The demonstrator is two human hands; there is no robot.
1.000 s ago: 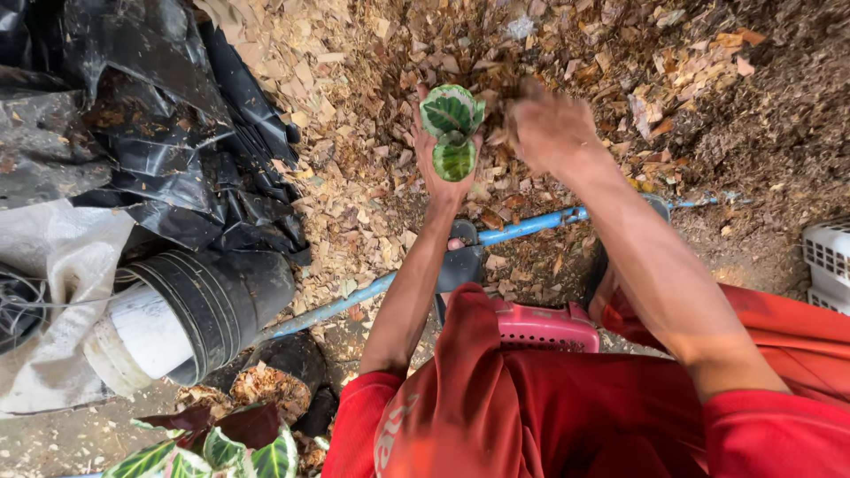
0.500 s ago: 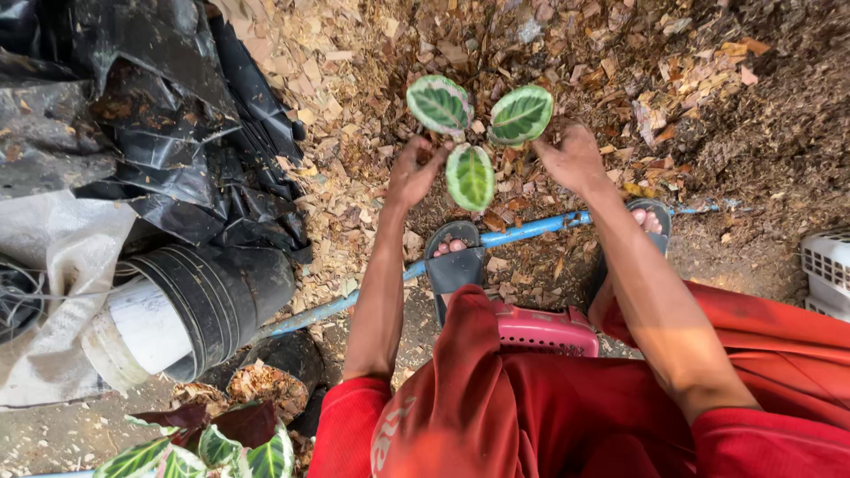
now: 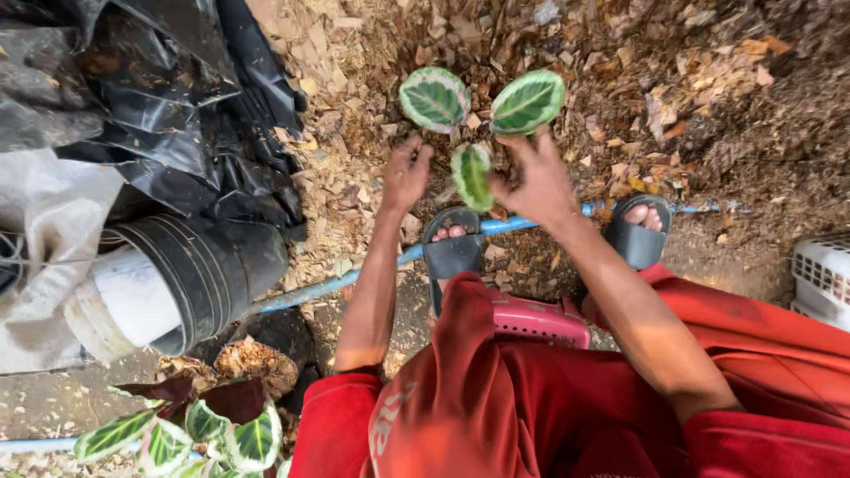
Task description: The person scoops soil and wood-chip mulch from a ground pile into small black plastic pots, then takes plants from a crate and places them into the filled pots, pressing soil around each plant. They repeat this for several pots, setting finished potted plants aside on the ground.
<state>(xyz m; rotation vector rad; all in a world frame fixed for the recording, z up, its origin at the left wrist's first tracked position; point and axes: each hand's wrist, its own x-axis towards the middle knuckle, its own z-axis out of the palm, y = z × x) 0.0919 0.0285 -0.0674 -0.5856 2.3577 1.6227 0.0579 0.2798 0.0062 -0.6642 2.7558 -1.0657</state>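
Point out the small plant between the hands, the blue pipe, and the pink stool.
small plant [image 3: 528, 102]: head view, on its upper right striped leaf.
blue pipe [image 3: 305, 293]: head view, on the stretch left of the feet.
pink stool [image 3: 540, 319]: head view, on its top edge between the legs.

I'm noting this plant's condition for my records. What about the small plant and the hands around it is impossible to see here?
Head view only:
- Stem base and roots of the small plant with round green-and-white striped leaves: hidden behind the right hand and the leaves.
- Left hand: palm faces away, so any grip is unclear.
- White slotted plastic crate: cut off by the right edge.
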